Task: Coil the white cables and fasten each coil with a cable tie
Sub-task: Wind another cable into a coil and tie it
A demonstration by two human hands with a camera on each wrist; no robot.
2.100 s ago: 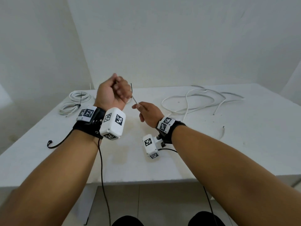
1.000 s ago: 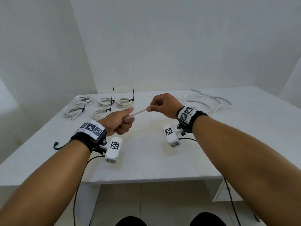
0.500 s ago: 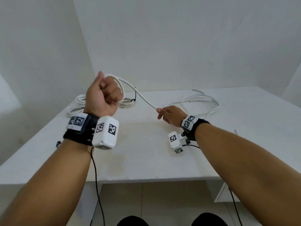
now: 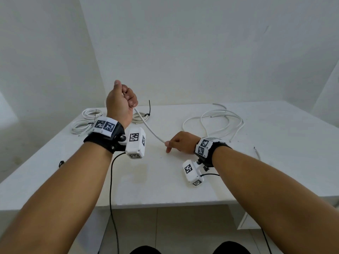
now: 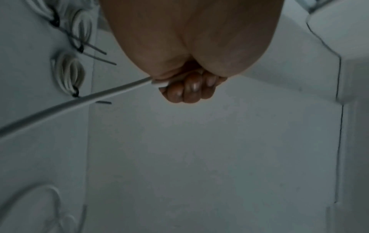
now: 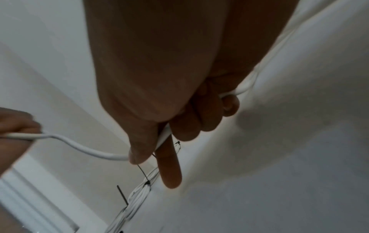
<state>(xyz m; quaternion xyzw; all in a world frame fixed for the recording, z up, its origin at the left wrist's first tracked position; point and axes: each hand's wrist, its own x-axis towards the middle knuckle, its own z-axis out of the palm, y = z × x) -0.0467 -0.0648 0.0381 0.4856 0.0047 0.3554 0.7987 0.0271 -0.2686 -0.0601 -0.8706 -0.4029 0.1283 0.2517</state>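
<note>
My left hand (image 4: 123, 99) is raised above the table's far left in a fist that grips the end of a white cable (image 4: 149, 128). The cable slants down to my right hand (image 4: 176, 143), low over the table's middle, which pinches it between thumb and curled fingers with the index finger (image 6: 169, 170) straight. In the left wrist view the cable (image 5: 75, 100) leaves the left hand's (image 5: 187, 85) fist toward the left. In the right wrist view the cable (image 6: 89, 151) runs through the right hand (image 6: 159, 138). The rest lies in loose loops (image 4: 220, 121) at the back right.
Several tied white coils (image 4: 86, 121) with black cable ties (image 4: 149, 109) lie at the table's (image 4: 275, 153) far left, behind my left hand. A short loose cable piece (image 4: 256, 153) lies at the right. Walls stand close behind and to the left.
My left hand has turned at the wrist, so the cable now leaves its fist downward. My right hand has dropped lower toward the table, still holding the cable.
</note>
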